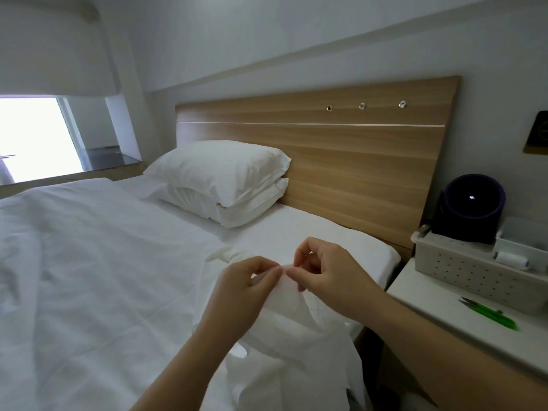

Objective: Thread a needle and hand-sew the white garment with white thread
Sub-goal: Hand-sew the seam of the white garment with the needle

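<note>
A rumpled white duvet covers the bed (89, 262) at the left, and two plump pillows (219, 179) are stacked far off against the wood-grain headboard (341, 161). In the near middle, the left hand (249, 280) pinches the top fold of the limp white garment (284, 315) in its fingers. The right hand (329, 274) pinches the same fold just beside it. No needle shows, so stitching looks barely begun. At right, a white thread spool (511, 259) lies by a perforated basket (462, 271), with slim green snips (489, 314) on the surface (430, 295).
</note>
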A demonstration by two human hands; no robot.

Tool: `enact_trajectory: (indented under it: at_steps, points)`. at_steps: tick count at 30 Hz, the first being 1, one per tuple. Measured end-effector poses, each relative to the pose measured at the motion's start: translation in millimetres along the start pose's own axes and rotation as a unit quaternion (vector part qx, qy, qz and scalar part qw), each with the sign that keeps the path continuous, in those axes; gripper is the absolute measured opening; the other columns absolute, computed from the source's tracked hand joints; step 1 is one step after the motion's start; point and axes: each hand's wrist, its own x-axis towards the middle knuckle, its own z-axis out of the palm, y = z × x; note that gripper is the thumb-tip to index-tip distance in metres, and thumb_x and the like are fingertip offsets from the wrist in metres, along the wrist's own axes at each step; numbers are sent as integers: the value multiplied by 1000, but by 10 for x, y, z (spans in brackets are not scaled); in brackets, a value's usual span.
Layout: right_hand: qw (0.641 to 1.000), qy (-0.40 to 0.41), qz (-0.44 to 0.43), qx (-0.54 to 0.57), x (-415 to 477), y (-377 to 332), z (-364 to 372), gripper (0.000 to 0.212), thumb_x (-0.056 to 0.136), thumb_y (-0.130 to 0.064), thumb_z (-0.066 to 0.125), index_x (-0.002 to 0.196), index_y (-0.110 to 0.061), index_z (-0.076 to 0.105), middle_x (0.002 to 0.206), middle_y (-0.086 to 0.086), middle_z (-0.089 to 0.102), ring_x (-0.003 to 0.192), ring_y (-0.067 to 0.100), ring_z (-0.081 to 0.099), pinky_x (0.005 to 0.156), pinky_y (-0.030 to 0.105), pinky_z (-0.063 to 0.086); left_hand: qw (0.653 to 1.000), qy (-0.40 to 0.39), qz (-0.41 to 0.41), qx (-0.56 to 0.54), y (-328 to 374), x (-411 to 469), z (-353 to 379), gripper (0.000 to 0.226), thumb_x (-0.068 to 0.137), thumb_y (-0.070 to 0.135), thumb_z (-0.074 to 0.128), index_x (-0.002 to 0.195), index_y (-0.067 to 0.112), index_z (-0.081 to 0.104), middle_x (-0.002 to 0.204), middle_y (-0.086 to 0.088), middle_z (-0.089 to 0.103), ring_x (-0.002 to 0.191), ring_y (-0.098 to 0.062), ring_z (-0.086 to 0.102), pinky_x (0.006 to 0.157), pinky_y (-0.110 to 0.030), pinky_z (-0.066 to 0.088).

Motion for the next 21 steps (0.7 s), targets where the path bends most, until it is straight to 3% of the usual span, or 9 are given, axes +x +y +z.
enact_trajectory:
  at_steps: [2, 6, 12, 15, 17, 19, 21]
  points:
    - [999, -26, -10, 19, -14, 8, -26, 8, 85, -19, 70, 83, -17, 63, 69, -5, 69, 65, 4, 64, 68, 24, 54, 999, 2, -21, -26, -29, 7, -23, 14, 90, 26, 63, 86, 31, 75, 78, 28, 68, 82, 11, 60, 68, -1, 39]
    - [997, -64, -34, 39, -24, -1, -116, 5, 82, -18, 73, 84, -17, 68, 74, -6, 69, 69, 3, 64, 68, 18, 52, 998, -1, -36, -58, -31, 12, -18, 15, 90, 27, 63, 87, 37, 74, 81, 31, 68, 83, 12, 60, 69, -2, 41]
    - [995, -11, -96, -38, 97, 18, -99, 19, 77, -28, 78, 85, -20, 64, 74, -6, 68, 66, 5, 62, 63, 16, 49, 998, -3, 12, -68, 75, -16, -2, 15, 90, 26, 63, 86, 35, 74, 81, 25, 70, 83, 6, 63, 72, -6, 43]
    - [998, 40, -47, 3, 159, 5, -219, 33, 74, -54, 68, 82, -23, 67, 77, -2, 68, 61, 4, 56, 60, 20, 47, 998, 25, 20, -62, 93, -29, -29, 19, 90, 25, 64, 81, 41, 70, 81, 30, 68, 84, 9, 62, 71, -3, 40]
    - [999, 21, 30, 18, 209, -6, -303, 46, 71, -68, 54, 80, -26, 71, 89, -1, 71, 75, 8, 63, 70, 26, 50, 998, 26, 14, -59, 83, -30, -38, 21, 90, 23, 63, 80, 41, 68, 80, 32, 67, 84, 11, 60, 71, -1, 38]
    - [992, -58, 113, 18, 250, -12, -317, 39, 79, -63, 54, 79, -30, 74, 101, -10, 69, 94, 4, 62, 80, 20, 46, 998, 12, 12, -54, 79, -28, -33, 21, 90, 24, 63, 81, 41, 68, 81, 31, 67, 84, 10, 60, 71, -2, 39]
    - [979, -122, 157, 44, 295, -21, -297, 31, 84, -53, 60, 82, -27, 77, 102, -13, 69, 99, 4, 62, 84, 18, 44, 999, 0, 18, -51, 84, -17, -23, 21, 90, 25, 63, 81, 42, 69, 82, 29, 68, 84, 8, 62, 71, -3, 40]
